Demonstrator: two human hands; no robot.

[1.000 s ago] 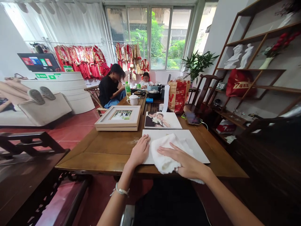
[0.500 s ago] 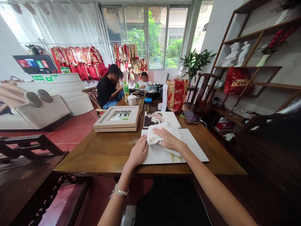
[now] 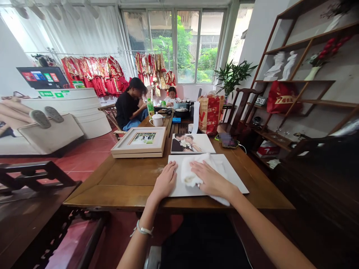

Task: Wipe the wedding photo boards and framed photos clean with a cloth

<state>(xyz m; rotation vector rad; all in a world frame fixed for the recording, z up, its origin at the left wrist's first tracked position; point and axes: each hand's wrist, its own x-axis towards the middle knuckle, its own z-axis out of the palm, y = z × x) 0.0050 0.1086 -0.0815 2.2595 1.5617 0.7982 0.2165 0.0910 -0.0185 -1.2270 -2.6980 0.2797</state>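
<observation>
A white rectangular board (image 3: 238, 184) lies flat near the table's front edge. On top of it is a folded white cloth (image 3: 187, 171), bunched under my right hand (image 3: 209, 178). The fingers of that hand press on the cloth and keep hold of it, and a loose end trails over the board's front edge. My left hand (image 3: 166, 180) rests on the board's left edge, fingers stretched out and holding nothing. Just behind the board lies a photo panel (image 3: 192, 144) of a couple. To the left sits a light wooden picture frame (image 3: 117, 151), stacked on another.
The wooden table (image 3: 112, 186) also bears a white lidded mug (image 3: 157, 119), a red paper bag (image 3: 209, 114) and a phone (image 3: 228, 140) with a cable. Two people sit at the far end. A dark wooden chair (image 3: 36, 179) stands left, shelves (image 3: 305, 80) right.
My right hand has slid the cloth to the right and toward me across the board. The photo panel behind is now less covered. My left hand has stayed in place.
</observation>
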